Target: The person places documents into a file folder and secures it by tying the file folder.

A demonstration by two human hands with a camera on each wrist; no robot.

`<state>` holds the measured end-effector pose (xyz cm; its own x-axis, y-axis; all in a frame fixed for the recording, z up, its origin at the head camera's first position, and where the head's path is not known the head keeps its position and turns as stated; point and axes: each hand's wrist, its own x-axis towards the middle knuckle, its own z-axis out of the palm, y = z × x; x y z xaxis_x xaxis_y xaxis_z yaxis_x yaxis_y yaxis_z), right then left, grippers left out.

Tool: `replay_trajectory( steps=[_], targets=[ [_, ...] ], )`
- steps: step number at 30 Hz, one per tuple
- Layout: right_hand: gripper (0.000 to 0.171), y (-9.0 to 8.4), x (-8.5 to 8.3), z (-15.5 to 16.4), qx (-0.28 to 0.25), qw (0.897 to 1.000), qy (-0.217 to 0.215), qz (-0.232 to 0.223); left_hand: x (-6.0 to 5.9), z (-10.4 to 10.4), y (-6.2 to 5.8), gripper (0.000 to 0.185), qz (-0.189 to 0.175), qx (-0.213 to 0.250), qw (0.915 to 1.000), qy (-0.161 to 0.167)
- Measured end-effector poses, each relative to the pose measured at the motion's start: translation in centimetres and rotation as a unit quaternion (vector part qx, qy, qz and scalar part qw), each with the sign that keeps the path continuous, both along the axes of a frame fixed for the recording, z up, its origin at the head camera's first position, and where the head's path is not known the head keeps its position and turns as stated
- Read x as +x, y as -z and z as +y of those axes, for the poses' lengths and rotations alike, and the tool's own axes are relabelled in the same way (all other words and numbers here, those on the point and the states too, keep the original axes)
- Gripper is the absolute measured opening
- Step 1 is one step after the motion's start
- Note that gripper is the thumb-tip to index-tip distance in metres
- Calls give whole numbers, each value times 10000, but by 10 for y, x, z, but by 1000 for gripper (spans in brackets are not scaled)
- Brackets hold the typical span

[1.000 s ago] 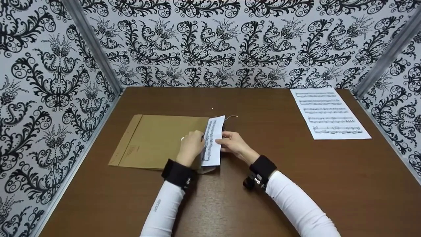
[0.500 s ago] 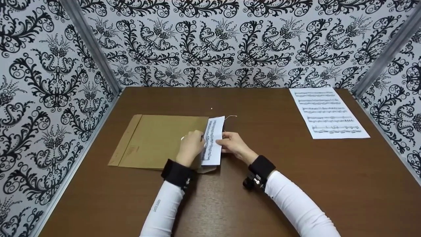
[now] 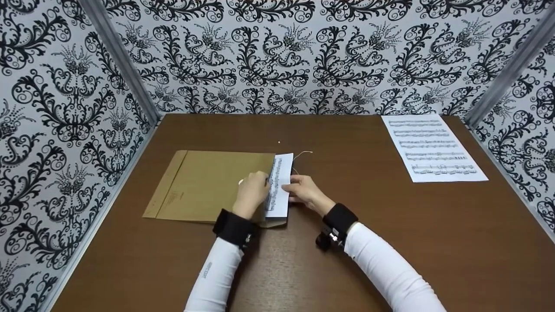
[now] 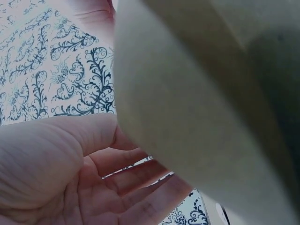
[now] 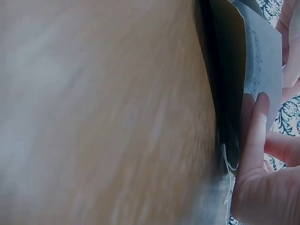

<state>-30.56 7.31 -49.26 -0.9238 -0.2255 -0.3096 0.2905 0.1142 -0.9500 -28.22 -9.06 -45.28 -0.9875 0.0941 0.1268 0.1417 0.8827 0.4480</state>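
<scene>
Slid a little deeper into the envelope (image 3: 208, 186) since a second ago: sheet of music (image 3: 279, 186), only a narrow strip poking from the mouth at the right end. Flat on the brown table (image 3: 347, 260). Left hand (image 3: 252, 193) gripping the envelope's open edge; right hand (image 3: 303, 190) pinching the sheet. Second music sheet (image 3: 433, 149) far right. Thin string (image 3: 303, 154) beside the mouth.

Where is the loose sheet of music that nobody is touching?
In the head view, the loose music sheet lies flat at the table's far right corner, well away from both hands and the brown envelope.
</scene>
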Motion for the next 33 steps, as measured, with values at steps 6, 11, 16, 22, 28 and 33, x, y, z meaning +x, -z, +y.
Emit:
replay_trajectory(
  steps=[6,11,16,22,28,33],
  targets=[
    [41,1,0,-8,18,10000,86,-16,1,-2,-1,13,54,-37,10000,13],
    [38,1,0,-12,72,9999,110,41,1,-2,-1,14,37,22,10000,28],
    [30,3,-1,-16,107,9998,158,40,1,-2,0,14,170,35,9998,68],
    [28,2,-2,-20,90,9998,128,98,0,-2,0,14,139,81,9998,69],
    [31,3,-3,-25,-67,9999,9,148,-1,-2,0,12,168,119,9998,84],
    [31,6,-3,-31,-153,9997,64,188,1,-3,-1,13,336,154,9992,122]
  ],
)
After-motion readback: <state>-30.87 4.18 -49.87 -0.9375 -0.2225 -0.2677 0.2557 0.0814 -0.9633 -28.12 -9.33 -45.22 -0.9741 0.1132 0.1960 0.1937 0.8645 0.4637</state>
